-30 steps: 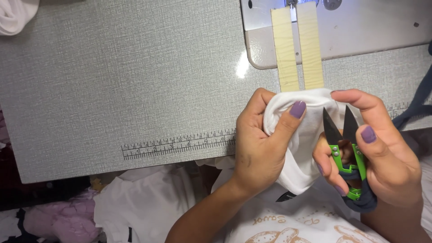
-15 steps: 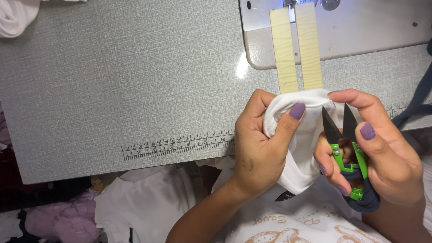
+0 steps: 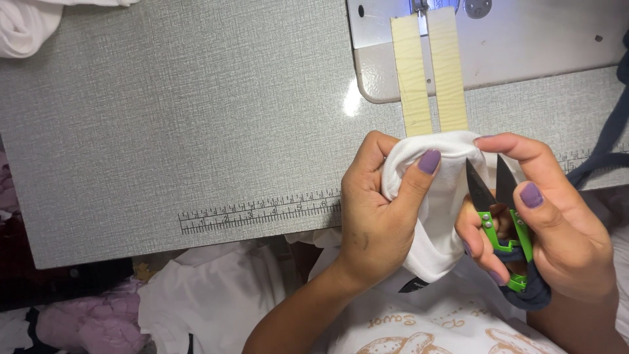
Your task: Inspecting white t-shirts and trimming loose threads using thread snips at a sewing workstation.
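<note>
My left hand point(image 3: 377, 210) grips a folded piece of white fabric point(image 3: 440, 216), thumb pressed on its top edge. My right hand point(image 3: 550, 223) holds green-handled thread snips point(image 3: 501, 216), blades pointing up and slightly apart, right beside the fabric's upper edge; its index finger also touches the top of the fabric. Both hands hover over the near edge of the grey sewing table point(image 3: 196, 118).
The white sewing machine bed point(image 3: 524, 46) sits at the top right with two yellowish tape strips point(image 3: 429, 72) running down from it. A printed ruler point(image 3: 259, 211) marks the table's front edge. White cloth point(image 3: 19, 29) lies top left; white and pink garments point(image 3: 164, 308) pile below the table. Dark blue strap point(image 3: 609, 137) at right.
</note>
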